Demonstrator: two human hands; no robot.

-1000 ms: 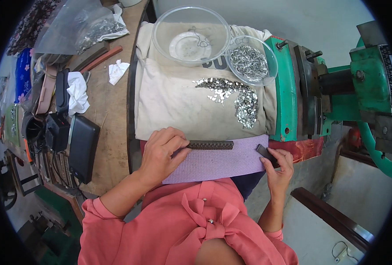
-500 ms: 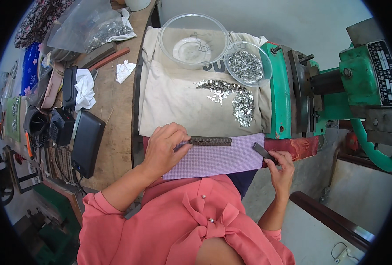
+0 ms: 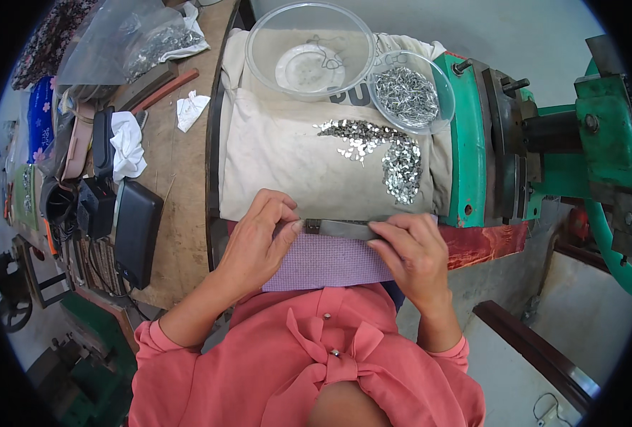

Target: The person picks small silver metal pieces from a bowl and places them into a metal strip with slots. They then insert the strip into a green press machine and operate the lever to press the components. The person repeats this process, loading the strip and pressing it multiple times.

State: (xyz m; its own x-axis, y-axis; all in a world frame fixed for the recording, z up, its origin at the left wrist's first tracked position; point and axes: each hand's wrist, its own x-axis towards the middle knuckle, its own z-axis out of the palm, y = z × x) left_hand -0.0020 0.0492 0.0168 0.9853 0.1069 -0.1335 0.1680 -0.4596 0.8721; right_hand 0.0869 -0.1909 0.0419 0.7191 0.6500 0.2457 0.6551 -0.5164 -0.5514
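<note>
Head view looking straight down: both hands are pinched onto a narrow dark metal strip (image 3: 341, 228) that lies across the top edge of a lilac woven piece (image 3: 326, 262). Left hand (image 3: 259, 235) has thumb and fingertips closed on the strip's left end, right hand (image 3: 414, 252) is curled over its right end, fingers closed on it too. The lilac piece sits on the person's lap side, right up against the near edge of a cream cloth (image 3: 287, 164) that covers the work surface.

On the cloth, toward its right side, there's a scattered pile of small shiny metal bits (image 3: 387, 153). At the cloth's far edge sit two clear bowls: a big one (image 3: 309, 46) that looks nearly empty, and a smaller one (image 3: 410, 92) just beside it, full of the same shiny bits. Right of the cloth is a green machine (image 3: 544, 156). Left of it, on the wooden bench (image 3: 177, 185), are a black case (image 3: 136, 231), crumpled white tissue (image 3: 125, 146) and a plastic bag (image 3: 127, 43) at the far corner.
</note>
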